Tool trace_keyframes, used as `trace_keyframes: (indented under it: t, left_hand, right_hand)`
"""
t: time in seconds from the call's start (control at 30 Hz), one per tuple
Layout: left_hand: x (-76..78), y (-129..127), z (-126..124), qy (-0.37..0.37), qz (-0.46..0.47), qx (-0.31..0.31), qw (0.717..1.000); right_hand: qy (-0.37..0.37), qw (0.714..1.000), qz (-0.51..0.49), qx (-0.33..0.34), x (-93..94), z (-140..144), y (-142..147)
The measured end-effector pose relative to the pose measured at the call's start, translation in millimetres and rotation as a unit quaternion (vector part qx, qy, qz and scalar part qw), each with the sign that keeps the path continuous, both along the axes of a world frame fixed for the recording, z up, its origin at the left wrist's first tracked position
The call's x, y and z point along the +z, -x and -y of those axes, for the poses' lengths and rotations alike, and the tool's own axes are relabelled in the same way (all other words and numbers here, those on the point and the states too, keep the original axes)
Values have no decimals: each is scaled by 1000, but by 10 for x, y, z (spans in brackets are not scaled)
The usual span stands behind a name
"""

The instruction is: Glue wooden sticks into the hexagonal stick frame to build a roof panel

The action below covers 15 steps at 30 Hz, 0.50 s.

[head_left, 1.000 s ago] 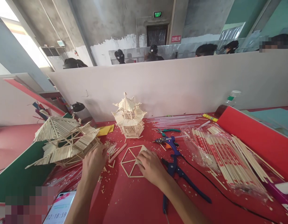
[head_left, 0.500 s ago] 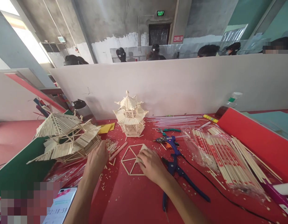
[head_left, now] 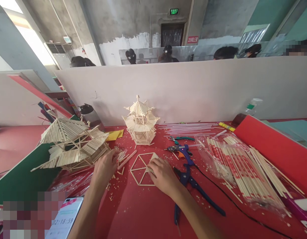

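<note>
A hexagonal frame of thin wooden sticks (head_left: 135,169) with spokes lies flat on the red table. My right hand (head_left: 162,174) rests on its right side, fingers curled onto a part filled with short sticks (head_left: 153,156); the fingertips are partly hidden. My left hand (head_left: 106,166) is at a pile of short cut sticks (head_left: 122,155), its fingers bent together and pointing down. Whatever they pinch is too small to make out. Beside that pile lies a pinkish flat strip (head_left: 127,160).
A stick pagoda (head_left: 140,124) stands behind the frame; a larger stick pavilion (head_left: 74,146) is at left. To the right lie a glue gun (head_left: 184,154), blue cutters (head_left: 190,181), green-handled pliers (head_left: 184,138) and bagged sticks (head_left: 233,162). A phone (head_left: 65,215) lies front left.
My left hand's fingers have stretched slightly right, toward the short sticks. The right hand stays on the hexagonal frame. The whole view has shifted a little.
</note>
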<state>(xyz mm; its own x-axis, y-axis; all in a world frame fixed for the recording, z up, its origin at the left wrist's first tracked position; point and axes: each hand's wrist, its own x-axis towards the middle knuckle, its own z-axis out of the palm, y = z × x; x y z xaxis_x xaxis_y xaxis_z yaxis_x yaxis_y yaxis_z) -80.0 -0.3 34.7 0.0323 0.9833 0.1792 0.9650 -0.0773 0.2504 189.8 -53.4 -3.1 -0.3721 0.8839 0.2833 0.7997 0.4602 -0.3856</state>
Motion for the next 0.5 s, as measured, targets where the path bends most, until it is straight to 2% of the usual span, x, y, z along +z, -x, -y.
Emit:
trace_keyframes:
  t: [0.13,0.33,0.5]
  left_hand:
    - [70,-63,55,-1,-13,-6,1000]
    - [144,-134,120,-5,-32,52,998]
    - [186,-118,134,2,-38,53,998]
  right_hand:
    - [-1,1000,0,1,-9,-6,-4]
    - [-1,1000,0,6,-20,-17,-5]
    - [-1,1000,1,7,-18,-14,-2]
